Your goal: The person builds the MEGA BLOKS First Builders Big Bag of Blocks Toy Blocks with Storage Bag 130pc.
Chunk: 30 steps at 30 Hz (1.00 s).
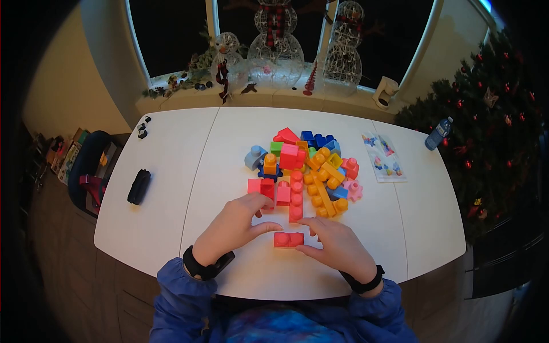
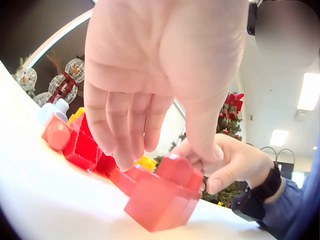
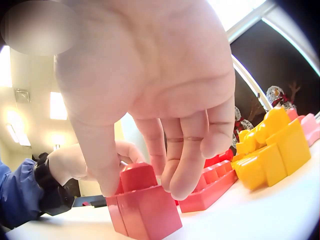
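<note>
A short red toy building block (image 1: 289, 240) with two studs rests on the white table, between my two hands. My left hand (image 1: 231, 223) is on its left side, fingers loosely bent and thumb stretched toward the block. Those fingertips overlap a hollow red block (image 1: 262, 191) in the head view. On the other side, my right hand (image 1: 336, 243) has its thumb beside the short block's right end. Its fingers reach over toward the near end of a long red block (image 1: 295, 197). In the right wrist view, the short block (image 3: 145, 212) stands studs up below my spread thumb and fingers.
Beyond my hands lies a pile of yellow blocks (image 1: 326, 194), blue blocks (image 1: 320, 140) and other colours. A picture sheet (image 1: 384, 157) and a water bottle (image 1: 439, 134) are on the right. A black case (image 1: 139, 187) lies at left.
</note>
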{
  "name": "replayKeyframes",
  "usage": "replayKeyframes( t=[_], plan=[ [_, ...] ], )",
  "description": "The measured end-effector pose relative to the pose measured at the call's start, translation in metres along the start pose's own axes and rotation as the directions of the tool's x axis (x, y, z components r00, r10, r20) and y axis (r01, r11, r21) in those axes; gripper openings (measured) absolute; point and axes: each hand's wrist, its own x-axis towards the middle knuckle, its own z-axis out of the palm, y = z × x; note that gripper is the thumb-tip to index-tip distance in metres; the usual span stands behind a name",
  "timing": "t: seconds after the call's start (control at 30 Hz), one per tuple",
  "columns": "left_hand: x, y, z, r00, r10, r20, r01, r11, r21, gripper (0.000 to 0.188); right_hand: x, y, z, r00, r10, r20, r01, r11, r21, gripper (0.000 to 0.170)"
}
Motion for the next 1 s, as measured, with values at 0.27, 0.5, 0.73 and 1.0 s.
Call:
replayKeyframes(
  t=[0.27,0.5,0.73,1.0],
  plan=[
    [0.051,-0.029,0.013,0.985,0.166,0.036,-0.168,0.917,0.363,0.044,-0.004,0.003,-0.001,0.999,-0.004,-0.045,0.004,1.0,0.012,0.037],
    [0.078,-0.05,0.034,0.976,0.081,0.2,-0.17,0.864,0.475,0.059,-0.012,0.007,-0.002,0.997,-0.022,-0.072,0.025,0.998,0.051,0.034],
    [0.088,-0.046,0.027,0.953,-0.039,0.302,-0.111,0.879,0.463,0.065,-0.012,0.007,-0.005,0.996,-0.038,-0.083,0.044,0.997,0.065,0.033],
    [0.046,0.019,0.004,0.955,0.297,0.011,-0.295,0.94,0.169,0.066,-0.003,0.008,-0.009,0.944,0.041,-0.328,0.021,0.983,0.184,0.047]
  ],
)
